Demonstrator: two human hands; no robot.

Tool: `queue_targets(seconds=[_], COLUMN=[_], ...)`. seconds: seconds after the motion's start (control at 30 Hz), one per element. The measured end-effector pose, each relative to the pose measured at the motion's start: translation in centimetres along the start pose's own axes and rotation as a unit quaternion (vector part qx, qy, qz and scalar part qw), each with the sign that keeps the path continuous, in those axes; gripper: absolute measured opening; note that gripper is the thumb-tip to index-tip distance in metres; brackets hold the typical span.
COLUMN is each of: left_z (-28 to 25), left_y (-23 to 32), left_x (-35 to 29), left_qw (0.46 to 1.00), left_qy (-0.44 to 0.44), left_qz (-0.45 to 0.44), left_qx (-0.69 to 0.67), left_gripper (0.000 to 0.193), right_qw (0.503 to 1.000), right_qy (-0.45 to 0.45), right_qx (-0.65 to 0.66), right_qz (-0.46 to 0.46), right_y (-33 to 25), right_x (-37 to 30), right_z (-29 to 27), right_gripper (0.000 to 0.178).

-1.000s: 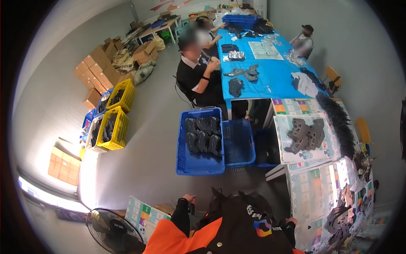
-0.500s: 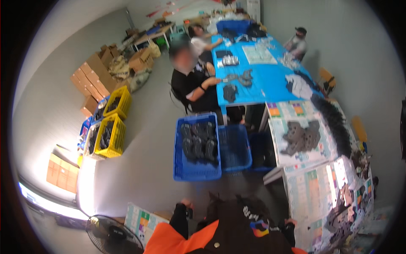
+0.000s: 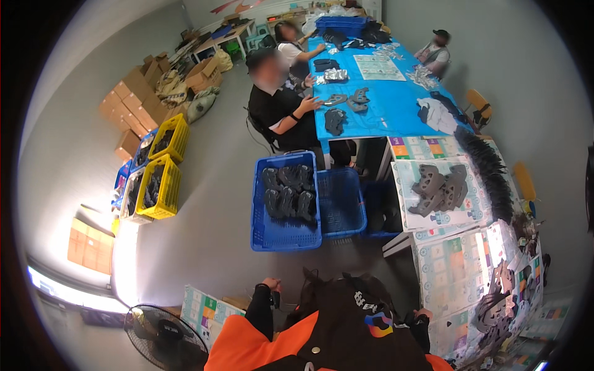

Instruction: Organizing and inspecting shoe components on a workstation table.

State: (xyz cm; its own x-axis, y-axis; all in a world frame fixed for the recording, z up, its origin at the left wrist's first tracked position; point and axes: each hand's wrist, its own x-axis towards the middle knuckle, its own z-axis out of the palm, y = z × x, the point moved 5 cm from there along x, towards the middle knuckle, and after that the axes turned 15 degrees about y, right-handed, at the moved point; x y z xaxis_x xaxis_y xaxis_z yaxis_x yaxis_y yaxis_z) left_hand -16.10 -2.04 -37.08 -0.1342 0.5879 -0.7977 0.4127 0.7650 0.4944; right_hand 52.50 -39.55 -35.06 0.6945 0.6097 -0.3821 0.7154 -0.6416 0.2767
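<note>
My left hand (image 3: 272,285) hangs at my side, in front of my dark and orange clothing, with its fingers curled in and nothing seen in them. My right hand (image 3: 423,314) is low beside the left edge of the paper-covered table (image 3: 436,287); its fingers are too small and partly hidden to read. Ahead of me on the floor stands a blue crate (image 3: 286,238) holding several dark, curved moulded pieces (image 3: 286,201). Grey moulded pieces with cut-outs (image 3: 440,188) lie stacked on the near part of the table row.
An empty-looking blue crate (image 3: 341,204) adjoins the filled one. Co-workers sit by the blue-covered table (image 3: 396,120), one handling grey parts (image 3: 336,99). Yellow crates (image 3: 162,201) and cardboard boxes (image 3: 133,102) line the left. A black fan (image 3: 166,337) stands at lower left.
The view has shifted slightly, so crates and tables sit a little higher in the picture. The nearest co-worker's hands have come apart above the table. My hands stay low at my sides.
</note>
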Motion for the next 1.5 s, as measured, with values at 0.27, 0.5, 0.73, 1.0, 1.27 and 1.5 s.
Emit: queue_targets(seconds=[0.27,0.5,0.73,1.0,1.27,1.5], left_z=[-2.0,-1.9,-0.4,-1.2,-0.5,-1.1], left_y=[-0.4,2.2,-0.8,-1.8,-2.2,-2.2], left_x=[1.9,-0.1,3.1,3.5,2.4,2.9], left_qw=[0.975,0.998,1.0,0.998,0.998,0.997], left_qy=[0.131,0.061,-0.002,-0.003,0.004,0.007], left_qz=[0.11,0.0,0.022,0.035,-0.046,0.038], left_qx=[0.143,-0.035,0.014,0.055,-0.04,0.066], left_gripper=[0.052,0.055,0.038,0.038,0.037,0.037], right_qw=[0.98,0.997,0.998,0.999,0.999,0.999], right_qy=[-0.067,0.018,0.012,0.006,0.006,-0.001], right_qx=[0.133,0.043,0.028,-0.002,-0.01,-0.015], right_qz=[0.133,0.059,0.059,0.04,0.032,0.042], right_y=[-1.7,-0.8,-0.2,-0.8,-0.5,-0.8], right_x=[-1.7,-0.9,-1.7,-1.5,-1.0,-0.9], right_z=[-3.5,-1.2,-0.5,-1.3,-0.3,-0.5], right_gripper=[0.032,0.03,0.041,0.048,0.051,0.051])
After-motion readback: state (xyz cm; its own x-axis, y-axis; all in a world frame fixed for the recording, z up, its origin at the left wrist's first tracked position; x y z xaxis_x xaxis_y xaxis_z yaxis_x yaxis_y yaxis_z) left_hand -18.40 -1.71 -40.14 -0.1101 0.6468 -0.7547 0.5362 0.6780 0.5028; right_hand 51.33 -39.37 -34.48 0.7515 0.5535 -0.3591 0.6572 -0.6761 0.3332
